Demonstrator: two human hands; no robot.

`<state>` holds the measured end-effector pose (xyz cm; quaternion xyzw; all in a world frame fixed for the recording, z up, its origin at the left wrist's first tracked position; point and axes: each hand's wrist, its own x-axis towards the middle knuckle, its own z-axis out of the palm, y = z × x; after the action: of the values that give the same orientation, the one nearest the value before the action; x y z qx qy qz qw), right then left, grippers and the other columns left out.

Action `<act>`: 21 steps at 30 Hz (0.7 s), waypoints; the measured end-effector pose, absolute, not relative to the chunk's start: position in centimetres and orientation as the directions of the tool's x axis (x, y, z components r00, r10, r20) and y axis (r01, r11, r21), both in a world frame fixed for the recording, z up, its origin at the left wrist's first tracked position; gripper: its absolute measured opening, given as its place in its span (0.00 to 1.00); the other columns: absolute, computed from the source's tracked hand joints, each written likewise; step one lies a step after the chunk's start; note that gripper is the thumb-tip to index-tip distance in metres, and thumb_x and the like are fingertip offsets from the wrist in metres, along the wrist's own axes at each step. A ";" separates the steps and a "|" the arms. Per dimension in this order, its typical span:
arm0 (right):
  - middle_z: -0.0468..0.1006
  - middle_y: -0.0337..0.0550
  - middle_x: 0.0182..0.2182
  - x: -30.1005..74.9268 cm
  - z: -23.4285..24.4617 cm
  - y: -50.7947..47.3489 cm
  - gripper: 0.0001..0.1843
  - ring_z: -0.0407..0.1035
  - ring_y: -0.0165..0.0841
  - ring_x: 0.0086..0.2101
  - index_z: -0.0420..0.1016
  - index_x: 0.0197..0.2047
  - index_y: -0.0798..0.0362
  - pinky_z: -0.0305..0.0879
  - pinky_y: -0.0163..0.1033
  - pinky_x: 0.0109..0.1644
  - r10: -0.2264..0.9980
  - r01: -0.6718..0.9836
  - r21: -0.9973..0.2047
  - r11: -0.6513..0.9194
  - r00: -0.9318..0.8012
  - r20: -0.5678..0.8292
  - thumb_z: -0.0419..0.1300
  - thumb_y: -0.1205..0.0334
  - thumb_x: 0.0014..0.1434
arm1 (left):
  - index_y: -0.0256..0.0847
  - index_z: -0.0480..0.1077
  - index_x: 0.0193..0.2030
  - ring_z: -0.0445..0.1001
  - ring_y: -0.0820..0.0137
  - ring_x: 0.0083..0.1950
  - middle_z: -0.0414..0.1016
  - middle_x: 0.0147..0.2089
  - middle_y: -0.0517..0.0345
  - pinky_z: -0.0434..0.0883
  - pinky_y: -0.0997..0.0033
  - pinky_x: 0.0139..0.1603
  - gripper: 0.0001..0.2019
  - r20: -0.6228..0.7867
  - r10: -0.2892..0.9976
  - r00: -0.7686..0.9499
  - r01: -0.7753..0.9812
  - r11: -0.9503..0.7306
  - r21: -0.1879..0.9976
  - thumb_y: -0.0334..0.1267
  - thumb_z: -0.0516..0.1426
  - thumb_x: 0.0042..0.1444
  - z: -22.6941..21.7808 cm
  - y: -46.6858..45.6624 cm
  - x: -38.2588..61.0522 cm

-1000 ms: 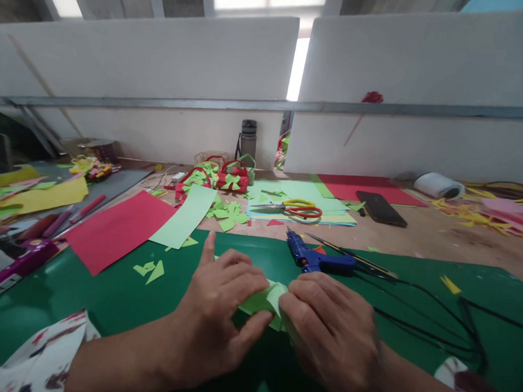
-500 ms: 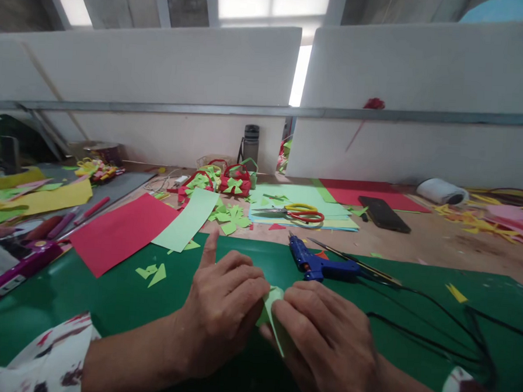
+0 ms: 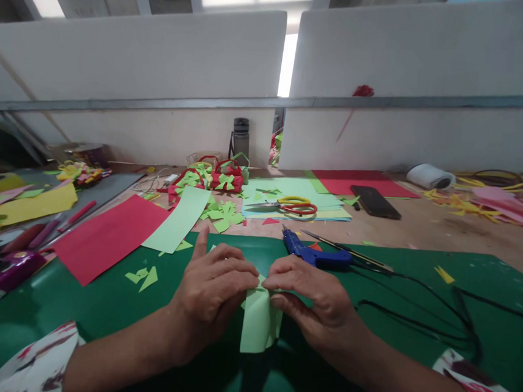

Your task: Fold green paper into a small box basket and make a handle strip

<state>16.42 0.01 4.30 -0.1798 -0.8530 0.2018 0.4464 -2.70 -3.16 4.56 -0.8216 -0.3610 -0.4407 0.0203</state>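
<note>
1. Head view, the only one. A green mat [image 3: 107, 305] covers the near part of the tabletop, and both hands work at its middle.
2. Left hand [image 3: 215, 293]: fingers curled and pinching the top edge of a pale green paper [image 3: 257, 321]. The index finger sticks out straight, pointing toward the far edge.
3. Right hand [image 3: 313, 298]: thumb and fingertips pinch the same top edge from the other side, touching the left hand's fingers.
4. Key relation: the paper lies between the hands. Its long axis runs from the pinch toward me and the mat's near edge. Neither hand is nearer; both meet at its far end. I cannot tell whether its lower end rests on the mat.
5. Just beyond the right hand: a blue glue gun [image 3: 315, 256], its cord trailing toward the mat's right edge.
6. Further back: scissors [image 3: 287, 206] on stacked sheets, and a phone [image 3: 375, 202] toward the far right.
7. At the mat's far left corner: a red sheet [image 3: 106, 234].
</note>
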 end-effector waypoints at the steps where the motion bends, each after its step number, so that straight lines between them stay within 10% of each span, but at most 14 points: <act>1: 0.74 0.42 0.32 16.4 4.3 0.0 0.06 0.69 0.29 0.35 0.74 0.38 0.54 0.68 0.34 0.38 0.486 0.119 -0.509 0.852 -0.538 0.688 0.56 0.69 0.60 | 0.44 0.71 0.35 0.73 0.70 0.41 0.79 0.36 0.64 0.34 0.45 0.66 0.09 0.738 0.574 0.356 0.606 -0.743 0.285 0.28 0.52 0.59 4.6 -3.2 -2.7; 16: 0.71 0.43 0.30 16.0 3.6 0.2 0.08 0.66 0.30 0.31 0.70 0.33 0.55 0.66 0.34 0.34 0.409 0.160 -0.383 0.910 -0.499 0.764 0.51 0.70 0.62 | 0.45 0.70 0.42 0.71 0.66 0.48 0.78 0.44 0.58 0.47 0.46 0.64 0.09 0.753 0.568 0.333 0.708 -0.678 0.198 0.28 0.54 0.57 5.1 -3.7 -3.3; 21: 0.70 0.43 0.30 16.0 3.6 0.2 0.09 0.66 0.30 0.31 0.70 0.35 0.55 0.64 0.34 0.34 0.415 0.187 -0.374 0.908 -0.505 0.757 0.50 0.72 0.61 | 0.41 0.70 0.35 0.70 0.73 0.32 0.74 0.30 0.61 0.67 0.74 0.36 0.05 0.769 0.615 0.177 0.714 -0.617 0.329 0.27 0.56 0.55 6.5 -5.3 -3.7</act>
<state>16.04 0.17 3.58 -0.1754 -0.8588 0.1224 0.4654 -3.70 -5.30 6.48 -0.7652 -0.4342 -0.4724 0.0528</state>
